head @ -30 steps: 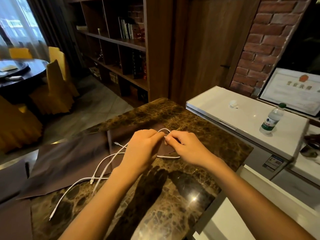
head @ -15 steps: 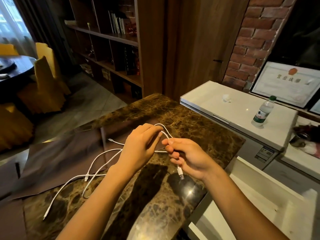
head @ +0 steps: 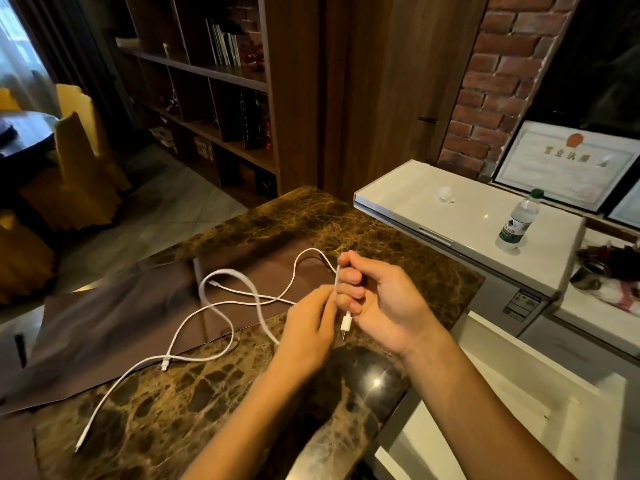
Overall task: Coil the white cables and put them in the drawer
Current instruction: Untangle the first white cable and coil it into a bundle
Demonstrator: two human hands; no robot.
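Brown-and-gold marble counter fills the near foreground, with two bare forearms reaching over it from the bottom edge. At its right edge, an open drawer with a pale interior sits lower down. The left hand and right hand meet above the middle of the counter. The right hand's fingers are curled round one of the white cables, held upright, and its plug hangs just below the little finger. The left hand's fingertips pinch the same cable just beside the right hand's fingers. The remaining cable lies in loose, crossing loops to the left, partly on the marble and partly on a dark brown mat, with one end trailing towards the near left corner. Beyond the counter on the right stands a white chest with a water bottle upright on its lid. Behind it a framed certificate leans beside a brick wall. Far left are wooden bookshelves and yellow-covered chairs
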